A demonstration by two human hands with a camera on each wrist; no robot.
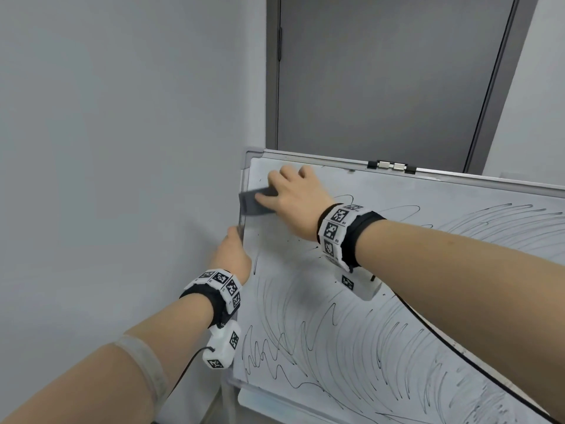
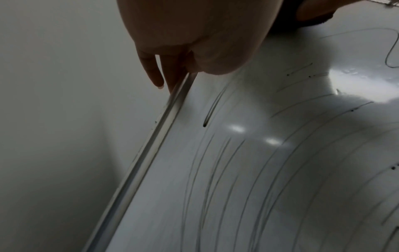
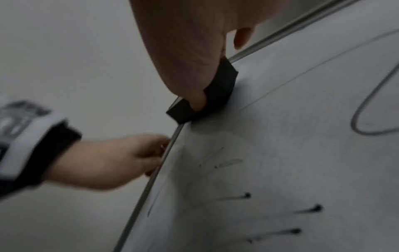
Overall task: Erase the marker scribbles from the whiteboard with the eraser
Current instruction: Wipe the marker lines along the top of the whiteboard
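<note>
Black wristbands (image 1: 357, 237), white tag-marked blocks, cabled; elbow band, perhaps tape.

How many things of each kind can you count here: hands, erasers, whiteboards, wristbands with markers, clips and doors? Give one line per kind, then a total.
Hands: 2, the left hand and the right hand
Eraser: 1
Whiteboard: 1
Wristbands: 2, the left wristband and the right wristband
Clip: 1
Door: 1
Total: 8
</note>
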